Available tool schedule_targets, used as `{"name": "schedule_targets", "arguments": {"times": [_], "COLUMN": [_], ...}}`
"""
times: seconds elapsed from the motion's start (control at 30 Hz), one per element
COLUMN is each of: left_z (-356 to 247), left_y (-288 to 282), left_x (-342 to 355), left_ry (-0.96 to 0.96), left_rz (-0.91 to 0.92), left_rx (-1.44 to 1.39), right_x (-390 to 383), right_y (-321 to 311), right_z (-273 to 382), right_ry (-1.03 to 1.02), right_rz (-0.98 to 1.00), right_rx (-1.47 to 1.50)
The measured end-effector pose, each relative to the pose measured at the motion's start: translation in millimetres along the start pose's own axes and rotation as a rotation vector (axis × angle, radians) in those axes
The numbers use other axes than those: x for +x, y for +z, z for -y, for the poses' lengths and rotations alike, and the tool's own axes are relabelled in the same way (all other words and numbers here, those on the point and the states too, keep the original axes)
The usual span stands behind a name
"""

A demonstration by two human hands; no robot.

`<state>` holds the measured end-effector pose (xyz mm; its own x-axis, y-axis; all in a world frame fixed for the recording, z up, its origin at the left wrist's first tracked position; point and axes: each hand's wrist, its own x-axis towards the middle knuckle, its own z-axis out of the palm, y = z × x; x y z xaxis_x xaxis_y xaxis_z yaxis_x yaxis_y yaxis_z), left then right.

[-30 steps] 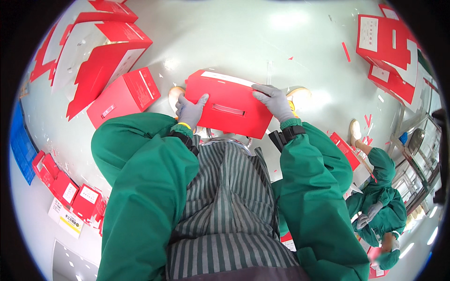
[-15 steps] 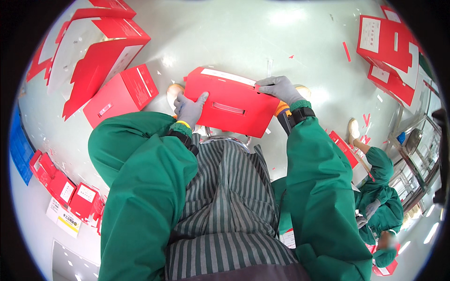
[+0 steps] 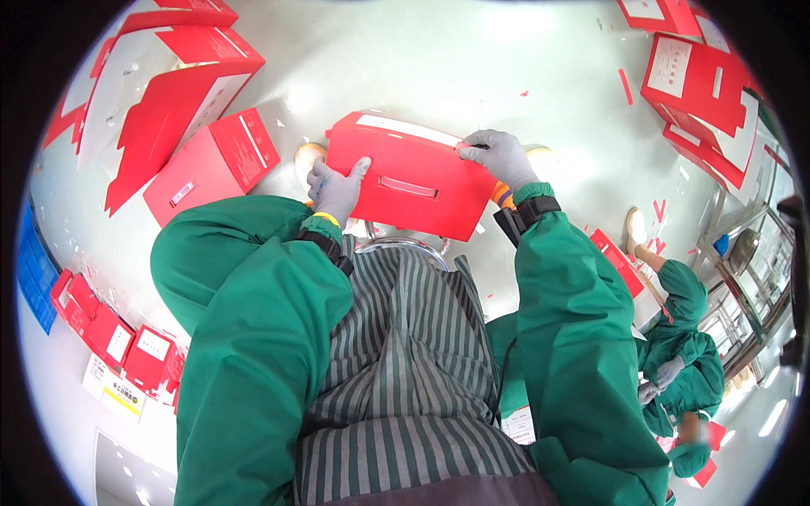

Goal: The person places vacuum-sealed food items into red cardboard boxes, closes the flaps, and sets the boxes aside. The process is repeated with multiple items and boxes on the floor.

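A red cardboard box (image 3: 363,171) with a long slot in its face and a white strip along its far edge is in front of me. My left hand (image 3: 339,187), in a grey glove, is closed on the box's left side, its thumb lying on the red face. At the far right corner my right hand (image 3: 504,158), also gloved, pinches with thumb and forefinger. A small bit of red shows at those fingertips, but I cannot make out exactly what they hold. A round metal bar (image 3: 403,243) shows under the box's near edge.
Another red box (image 3: 228,156) stands at the left, beside larger opened red cartons (image 3: 169,105). More red cartons (image 3: 696,80) are at the far right. Red scraps (image 3: 625,87) lie on the floor (image 3: 422,51). A person in green (image 3: 682,363) is at the right, near a metal frame (image 3: 734,287).
Both hands and the box have shifted slightly to the left and away from me in the view. My right hand's fingertips have closed into a tighter pinch at the box's far right corner.
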<state>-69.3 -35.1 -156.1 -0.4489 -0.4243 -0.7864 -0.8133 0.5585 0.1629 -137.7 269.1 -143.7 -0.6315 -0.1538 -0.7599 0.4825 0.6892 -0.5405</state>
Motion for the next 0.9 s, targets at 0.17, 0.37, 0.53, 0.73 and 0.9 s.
{"name": "schedule_targets", "arguments": {"times": [0.17, 0.37, 0.53, 0.73, 0.9], "left_z": [-3, -1, -1, 2, 2], "left_y": [-2, 0, 2, 3, 3], "left_x": [0, 2, 4, 2, 5], "left_ry": [-0.028, -0.035, -0.03, -0.01, -0.025], "left_rz": [0.014, 0.008, -0.007, -0.018, -0.009], "left_rx": [0.028, 0.042, 0.046, 0.039, 0.036], "right_x": [-3, -2, -4, -6, -13], "right_y": [4, -8, -9, -5, 4], "right_z": [-3, 7, 14, 17, 19], "right_ry": [0.002, -0.06, -0.133, -0.188, -0.268], "right_rz": [-0.035, 0.057, 0.026, -0.033, -0.025], "right_rx": [0.148, 0.01, -0.191, -0.314, -0.362]}}
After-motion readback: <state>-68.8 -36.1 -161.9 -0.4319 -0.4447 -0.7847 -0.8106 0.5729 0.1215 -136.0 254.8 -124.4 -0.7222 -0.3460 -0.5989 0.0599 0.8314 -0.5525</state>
